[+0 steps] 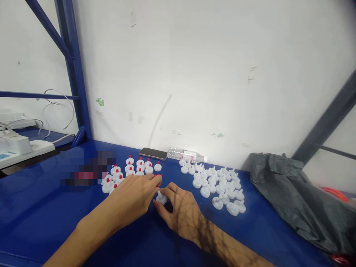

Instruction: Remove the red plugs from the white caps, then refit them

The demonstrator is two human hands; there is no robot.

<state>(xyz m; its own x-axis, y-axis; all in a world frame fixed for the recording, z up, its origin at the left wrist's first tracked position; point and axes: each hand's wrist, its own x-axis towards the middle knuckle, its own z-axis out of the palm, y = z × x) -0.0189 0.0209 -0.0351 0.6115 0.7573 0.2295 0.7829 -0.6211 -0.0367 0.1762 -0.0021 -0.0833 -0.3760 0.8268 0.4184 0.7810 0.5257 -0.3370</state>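
Observation:
My right hand (182,209) is closed around a white nozzle cap (161,198), its thumb and fingers on the round base. The cap stands upright on the blue table. Just above it, my left hand (139,191) is pinched at the tip of the nozzle, where a little red shows between the fingers; they mostly hide this small red tip cap. Left of my hands stand several white nozzle caps with red tips (116,172), partly covered by my left hand. To the right lies a loose group of white nozzle caps without red tips (213,180), some upright and some tipped over.
A phone (152,154) and a clear plastic bottle (186,155) lie along the wall. A dark grey plastic bag (294,196) covers the table's right side. Blue metal posts (73,70) rise at left, near a white power strip (39,147). A blurred patch hides something on the left.

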